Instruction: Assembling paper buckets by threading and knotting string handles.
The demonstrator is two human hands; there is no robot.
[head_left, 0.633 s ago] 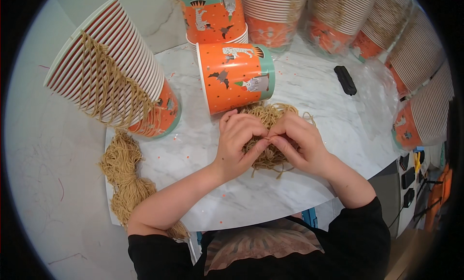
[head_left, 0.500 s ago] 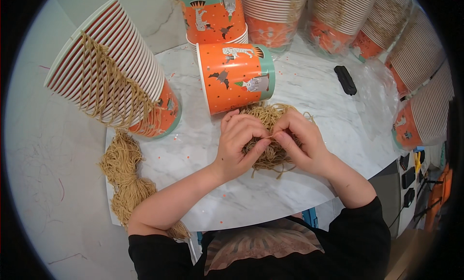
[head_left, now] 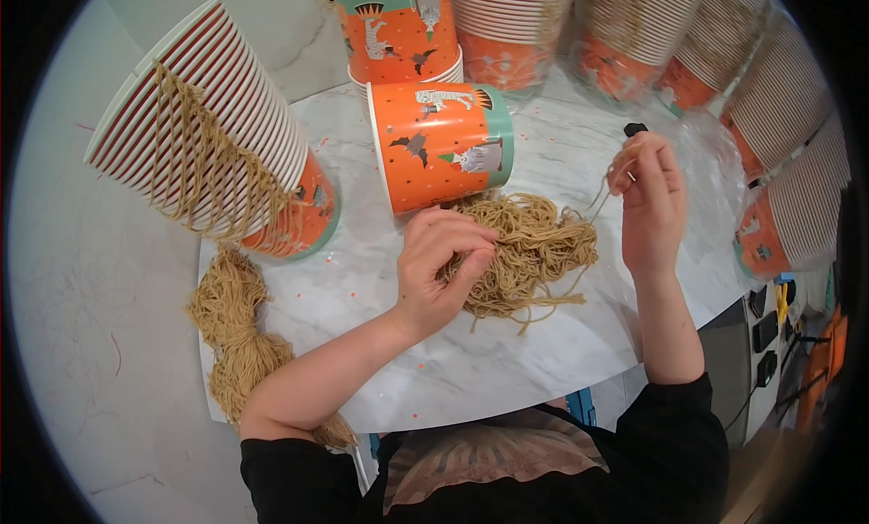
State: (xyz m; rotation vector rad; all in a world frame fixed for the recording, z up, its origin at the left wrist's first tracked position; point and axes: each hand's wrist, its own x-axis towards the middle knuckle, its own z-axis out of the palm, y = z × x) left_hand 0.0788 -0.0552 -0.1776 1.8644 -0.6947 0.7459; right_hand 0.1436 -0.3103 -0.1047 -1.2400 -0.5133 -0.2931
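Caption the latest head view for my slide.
Left hand at a tan yarn heap, right hand holding up a strand, an orange tub on its side behind.

right hand point(head_left: 650, 203): gone from beside the left hand point(head_left: 439, 263), now well apart, up and to its right | strand point(head_left: 599, 199): now runs from the right hand's pinch down toward the yarn pile point(head_left: 539, 243) | yarn pile: more bared, right of the left fingertips | black object point(head_left: 635, 128): now mostly hidden behind the right fingers
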